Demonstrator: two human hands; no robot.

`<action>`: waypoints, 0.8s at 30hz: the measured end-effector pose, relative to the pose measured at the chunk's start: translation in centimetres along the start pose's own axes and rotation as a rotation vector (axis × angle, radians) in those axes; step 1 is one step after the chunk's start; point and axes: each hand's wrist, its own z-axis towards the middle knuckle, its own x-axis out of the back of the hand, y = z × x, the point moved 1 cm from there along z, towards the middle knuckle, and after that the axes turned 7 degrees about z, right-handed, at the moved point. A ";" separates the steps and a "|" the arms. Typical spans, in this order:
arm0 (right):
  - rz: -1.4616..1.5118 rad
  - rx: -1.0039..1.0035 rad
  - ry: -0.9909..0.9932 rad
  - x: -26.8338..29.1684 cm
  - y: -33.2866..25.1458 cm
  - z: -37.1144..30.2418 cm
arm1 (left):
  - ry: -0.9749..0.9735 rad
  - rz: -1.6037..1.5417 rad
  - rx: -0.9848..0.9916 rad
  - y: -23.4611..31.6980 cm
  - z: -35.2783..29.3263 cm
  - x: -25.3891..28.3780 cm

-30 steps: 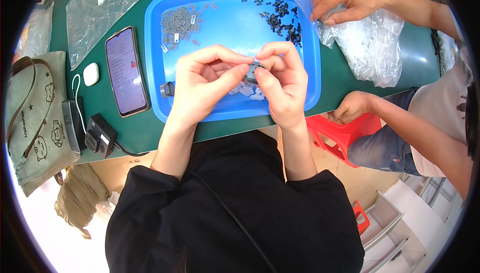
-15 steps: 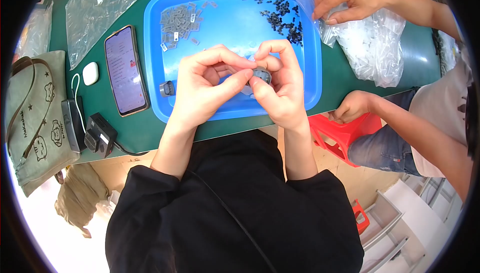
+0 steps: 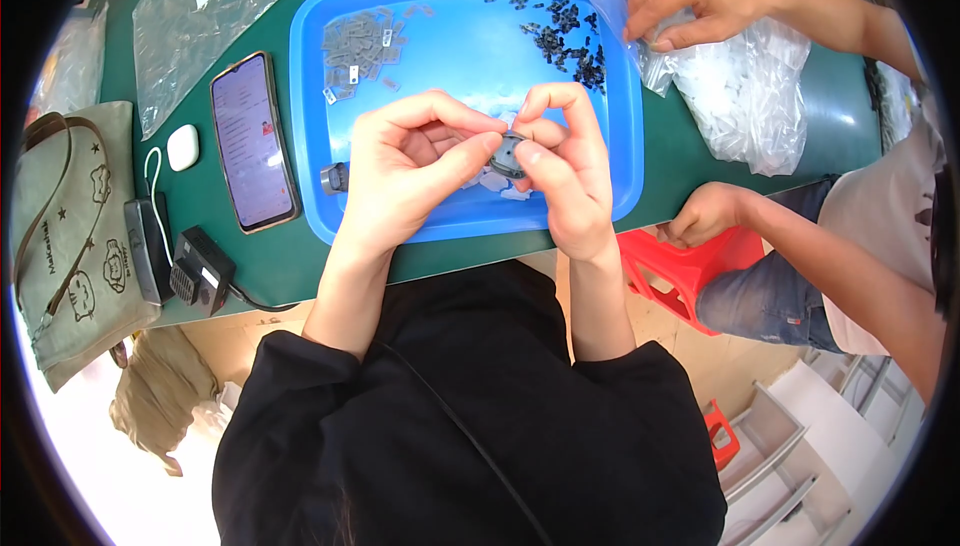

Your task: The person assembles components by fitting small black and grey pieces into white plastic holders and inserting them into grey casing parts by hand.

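Over the blue tray (image 3: 305, 66) I hold a small round grey plastic part (image 3: 509, 156) between both hands. My left hand (image 3: 410, 166) pinches its left edge with thumb and forefinger. On its other side, my right hand (image 3: 566, 171) grips it between thumb and fingers. Inside the tray lie a heap of small grey clips (image 3: 355, 51) at the far left and scattered tiny black pieces (image 3: 565, 36) at the far right. Thin whitish pieces (image 3: 497, 183) lie beneath my hands. Another grey plastic part (image 3: 335, 178) rests against the tray's left side.
A phone (image 3: 253, 141), a white case (image 3: 183, 148) and a black boxy device (image 3: 200, 271) lie left of the tray. To the right, a co-worker's hand (image 3: 700, 1) rests by a plastic bag of white pieces (image 3: 745, 96). A red stool (image 3: 690, 261) stands below the table edge.
The round grey part has turned in my fingers, showing more of its flat face. My right hand has shifted slightly, and the whitish pieces beneath show more.
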 end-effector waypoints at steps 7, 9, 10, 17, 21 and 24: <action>-0.112 0.059 0.004 0.4 0.7 -0.2 | -0.040 -0.069 0.066 0.1 0.1 -0.4; -0.119 0.059 0.010 0.1 0.4 -0.2 | -0.065 -0.043 0.065 0.4 0.2 -0.2; -0.072 0.018 0.044 -0.3 0.1 -0.3 | -0.089 -0.017 0.068 0.5 0.2 -0.1; -0.051 0.271 0.146 1.0 0.8 -0.5 | 0.129 -0.147 0.161 0.4 0.5 0.0; -0.203 0.291 0.201 -0.2 0.6 -0.3 | 0.143 -0.156 0.159 0.0 0.5 0.1; -0.300 0.241 0.201 -0.4 1.0 -0.3 | 0.146 -0.108 0.118 0.0 0.4 0.0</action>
